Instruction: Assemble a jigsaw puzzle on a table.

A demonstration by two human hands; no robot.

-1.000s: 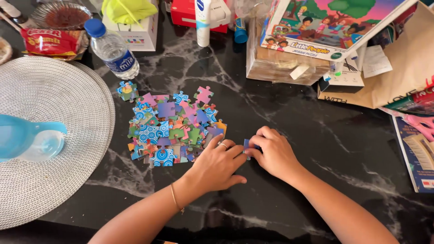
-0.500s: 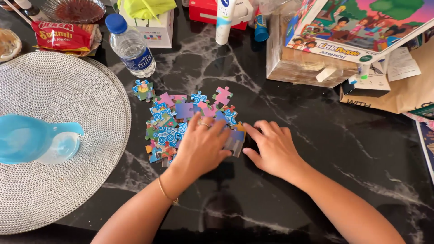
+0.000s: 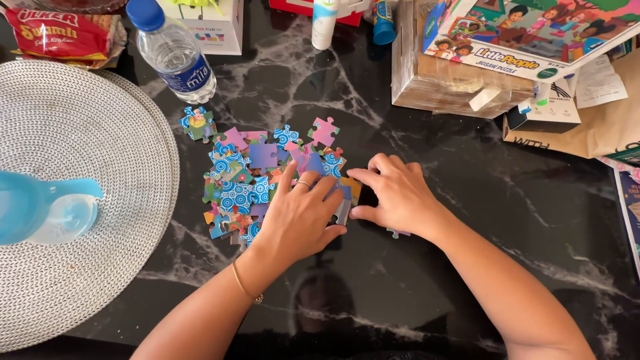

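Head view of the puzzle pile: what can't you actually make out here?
- Pieces under the left hand: covered in the head view.
- Piece beneath the right hand: only an edge shows by the wrist.
- Puzzle box: picture cut off by the top edge.
- Water bottle: label print too small.

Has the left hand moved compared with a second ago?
Yes. The left hand has slid up onto the pile of puzzle pieces, toward the water bottle; earlier it lay below the pile's right corner.

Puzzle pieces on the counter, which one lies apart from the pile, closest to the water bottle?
The blue piece with a small figure, alone at the pile's upper left, just below the bottle.
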